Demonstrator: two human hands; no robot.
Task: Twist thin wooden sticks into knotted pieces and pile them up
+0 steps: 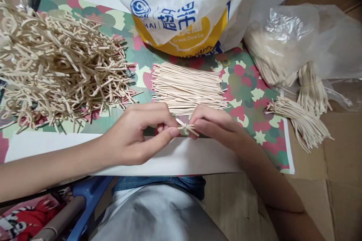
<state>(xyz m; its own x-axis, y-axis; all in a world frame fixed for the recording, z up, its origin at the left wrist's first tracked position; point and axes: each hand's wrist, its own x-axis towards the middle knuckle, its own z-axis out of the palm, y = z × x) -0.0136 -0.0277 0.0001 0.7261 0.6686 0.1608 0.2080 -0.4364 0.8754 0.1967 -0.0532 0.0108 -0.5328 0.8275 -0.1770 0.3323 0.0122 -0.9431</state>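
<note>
My left hand (135,135) and my right hand (217,126) meet at the near edge of a patterned sheet (243,83). Both pinch one thin pale strip (185,127), which is bent into a knot between their fingertips. Its short ends stick out to the right. Just behind the hands lies a flat row of straight pale strips (186,86). To the left sits a big heap of knotted strips (56,71).
A white and yellow plastic bag (181,19) full of strips stands at the back. On the right lie tied bundles of strips (299,120) and a clear plastic bag (299,41) on cardboard. A small rubber band (226,61) lies near the bag. A blue stool edge (90,196) shows below.
</note>
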